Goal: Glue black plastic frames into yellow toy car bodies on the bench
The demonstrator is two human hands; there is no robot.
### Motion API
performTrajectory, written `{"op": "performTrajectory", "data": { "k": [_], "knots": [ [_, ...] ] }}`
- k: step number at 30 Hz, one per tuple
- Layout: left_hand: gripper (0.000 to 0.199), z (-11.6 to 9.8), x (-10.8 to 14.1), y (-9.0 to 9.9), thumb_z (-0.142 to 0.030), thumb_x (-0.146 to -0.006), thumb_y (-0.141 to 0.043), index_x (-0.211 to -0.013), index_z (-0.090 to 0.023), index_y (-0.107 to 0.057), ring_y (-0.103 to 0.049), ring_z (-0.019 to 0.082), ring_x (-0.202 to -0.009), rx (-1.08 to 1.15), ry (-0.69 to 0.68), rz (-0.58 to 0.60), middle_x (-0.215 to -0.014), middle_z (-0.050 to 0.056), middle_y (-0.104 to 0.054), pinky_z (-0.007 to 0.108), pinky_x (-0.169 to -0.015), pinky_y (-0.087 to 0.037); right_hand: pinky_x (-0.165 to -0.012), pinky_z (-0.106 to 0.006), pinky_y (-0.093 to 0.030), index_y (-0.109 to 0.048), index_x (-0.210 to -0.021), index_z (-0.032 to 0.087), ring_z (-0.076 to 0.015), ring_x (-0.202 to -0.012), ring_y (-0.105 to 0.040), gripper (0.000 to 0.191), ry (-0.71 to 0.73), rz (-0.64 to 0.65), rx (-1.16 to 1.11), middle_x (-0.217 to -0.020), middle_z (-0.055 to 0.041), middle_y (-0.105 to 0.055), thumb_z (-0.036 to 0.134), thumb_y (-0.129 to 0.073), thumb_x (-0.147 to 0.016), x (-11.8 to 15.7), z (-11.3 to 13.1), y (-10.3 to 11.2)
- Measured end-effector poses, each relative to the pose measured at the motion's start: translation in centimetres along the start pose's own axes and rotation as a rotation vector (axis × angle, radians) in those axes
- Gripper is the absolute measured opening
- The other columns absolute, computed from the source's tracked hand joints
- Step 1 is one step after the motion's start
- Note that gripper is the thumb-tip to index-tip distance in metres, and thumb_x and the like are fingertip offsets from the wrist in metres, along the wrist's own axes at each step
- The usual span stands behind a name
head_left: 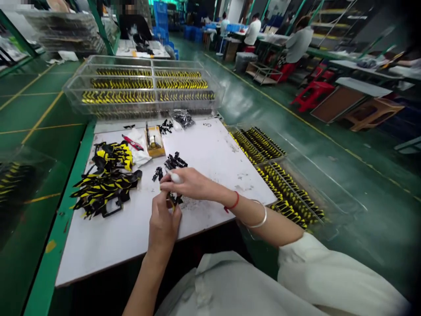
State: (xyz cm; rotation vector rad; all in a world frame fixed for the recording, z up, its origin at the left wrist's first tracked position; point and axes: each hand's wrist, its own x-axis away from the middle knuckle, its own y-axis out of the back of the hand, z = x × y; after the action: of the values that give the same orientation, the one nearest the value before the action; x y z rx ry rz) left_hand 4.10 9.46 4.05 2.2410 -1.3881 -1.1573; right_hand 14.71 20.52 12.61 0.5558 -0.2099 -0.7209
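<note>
Evidently, L fingers [159, 205] clamped on blk/yel part [173, 202], mostly hidden; R fingers [169, 187] closed on white tool [176, 178].

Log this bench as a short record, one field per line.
Surface: flat white rectangular board
Left hand: fingers pinching a small, mostly hidden part
Right hand: holding a white, rounded tool
Near hands: small black pieces
Left side: heaped curved black-and-yellow pieces
Far end: stacked clear rectangular plastic trays, loaded in rows
</note>
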Motion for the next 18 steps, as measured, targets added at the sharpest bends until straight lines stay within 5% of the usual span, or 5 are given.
{"op": "performTrajectory", "data": {
  "k": [5, 11, 14, 18],
  "knots": [
    [0.057, -1.4, -0.3, 1.2, -0.01, -0.087, -0.051, -0.139, -0.017, -0.029, -0.062, 0.021, -0.096, -0.224, -0.268, -0.013, -0.112, 0.013, -0.061, 0.033, -0.082, -0.051, -0.045, -0.018, -0.041, -0.056, -0.086, 0.018, -0.0081, -0.052, -0.054, 0.028, -0.117, -0.083, -0.344, -0.068, 0.0033, -0.058, 0.044, -0.062, -0.08, 2.2, -0.4, 1.0],
    [0.053, -1.9, 0.1, 1.6, -0.012, -0.089, -0.051, -0.138, -0.019, -0.034, -0.059, 0.022, -0.1, -0.259, -0.321, 0.03, -0.113, 0.012, -0.062, 0.037, -0.089, -0.046, -0.044, -0.018, -0.038, -0.056, -0.083, 0.017, -0.0065, -0.047, -0.047, 0.02, -0.158, -0.191, -0.311, -0.062, 0.0049, -0.056, 0.034, -0.065, -0.079, 5.5, -2.1, 0.8],
    [0.057, -2.2, 0.9, 2.0, -0.023, -0.084, -0.063, -0.135, -0.019, -0.039, -0.054, 0.025, -0.109, -0.095, -0.148, -0.038, -0.118, 0.014, -0.057, 0.042, -0.095, -0.044, -0.048, -0.02, -0.041, -0.058, -0.086, 0.017, -0.0074, -0.051, -0.05, 0.016, -0.173, -0.265, -0.271, -0.066, 0.0037, -0.059, 0.032, -0.063, -0.08, 7.3, -2.9, 0.7],
    [0.061, -2.7, 1.6, 2.4, -0.035, -0.082, -0.065, -0.134, -0.018, -0.039, -0.058, 0.022, -0.102, 0.362, 0.359, 0.024, -0.113, 0.012, -0.057, 0.037, -0.087, -0.05, -0.051, -0.022, -0.043, -0.059, -0.09, 0.017, -0.009, -0.052, -0.051, 0.02, -0.185, -0.351, -0.238, -0.071, 0.0011, -0.062, 0.035, -0.062, -0.082, 9.3, -3.8, 0.2]
  ]
}}
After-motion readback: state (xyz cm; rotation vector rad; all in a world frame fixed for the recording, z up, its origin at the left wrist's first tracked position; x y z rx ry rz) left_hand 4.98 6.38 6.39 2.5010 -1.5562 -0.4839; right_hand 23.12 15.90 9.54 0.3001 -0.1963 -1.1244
